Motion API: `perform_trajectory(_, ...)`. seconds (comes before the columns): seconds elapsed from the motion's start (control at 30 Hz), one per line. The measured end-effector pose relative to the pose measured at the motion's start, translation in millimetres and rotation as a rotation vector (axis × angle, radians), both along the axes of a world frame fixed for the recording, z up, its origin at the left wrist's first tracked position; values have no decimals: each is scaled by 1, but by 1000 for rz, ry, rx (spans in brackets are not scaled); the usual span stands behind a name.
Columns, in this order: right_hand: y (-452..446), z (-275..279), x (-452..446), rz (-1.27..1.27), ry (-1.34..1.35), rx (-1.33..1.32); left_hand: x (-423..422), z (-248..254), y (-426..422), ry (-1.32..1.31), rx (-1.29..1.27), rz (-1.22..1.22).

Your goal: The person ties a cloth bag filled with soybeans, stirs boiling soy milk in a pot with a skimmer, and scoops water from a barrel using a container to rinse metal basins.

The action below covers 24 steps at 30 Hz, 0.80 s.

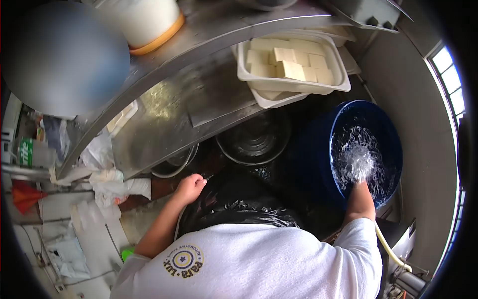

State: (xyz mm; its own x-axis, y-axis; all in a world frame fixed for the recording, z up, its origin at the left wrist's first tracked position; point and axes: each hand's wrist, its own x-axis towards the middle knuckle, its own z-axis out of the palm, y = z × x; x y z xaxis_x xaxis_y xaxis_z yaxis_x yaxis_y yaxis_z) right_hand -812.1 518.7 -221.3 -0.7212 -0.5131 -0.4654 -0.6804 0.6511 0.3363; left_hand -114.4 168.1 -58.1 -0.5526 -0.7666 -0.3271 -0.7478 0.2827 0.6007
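Note:
My right hand [359,177] is down inside a tall blue barrel [311,159], in splashing water [356,157] that hides its fingers. What it holds, if anything, cannot be seen. My left hand [190,188] is closed in a loose fist beside the black plastic apron [239,199] at my waist, with nothing visible in it. Beyond the barrel, white tubs [298,85] are stacked on the metal counter's edge, the top one holding several pale blocks [291,71].
Round metal basins [254,137] lie below the steel counter [174,107]. A pale hose [391,249] runs beside the barrel at the right. At the left are plastic bags [119,192] and a green-labelled bottle [26,152]. A white bucket [142,22] stands on the upper shelf.

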Motion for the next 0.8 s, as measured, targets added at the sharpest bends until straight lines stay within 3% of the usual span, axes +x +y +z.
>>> perform_trajectory(0.1,17,-4,-6,0,112,-101,-6,3,-5,-18,23,-19)
perform_trajectory(0.17,50,-39,-34,-25,180,-658,-6,2,-6,-36,54,-12)
perform_trajectory(0.2,24,11,-11,-550,-10,-854,-6,0,-11,-25,44,-31)
perform_trajectory(0.27,5,69,23,-288,137,-987,-3,-7,-18,-2,34,-30)
perform_trajectory(0.33,-24,163,90,-212,160,-1188,4,-16,-23,128,-40,-77)
perform_trajectory(0.4,-28,220,108,-130,228,-1173,2,-13,-32,15,86,-71)
perform_trajectory(0.47,-51,300,154,-28,233,-1240,3,-36,-36,156,-205,-73)
perform_trajectory(0.5,-67,332,179,-94,194,-1287,-3,-33,-45,105,-141,-131)
perform_trajectory(0.6,-97,374,219,-32,92,-1271,-33,-38,-57,176,-289,-182)
perform_trajectory(0.67,-146,405,280,63,32,-1104,-58,-34,-68,177,-243,-224)
perform_trajectory(0.8,-225,399,357,276,-270,-902,-94,-62,-90,199,-518,-409)
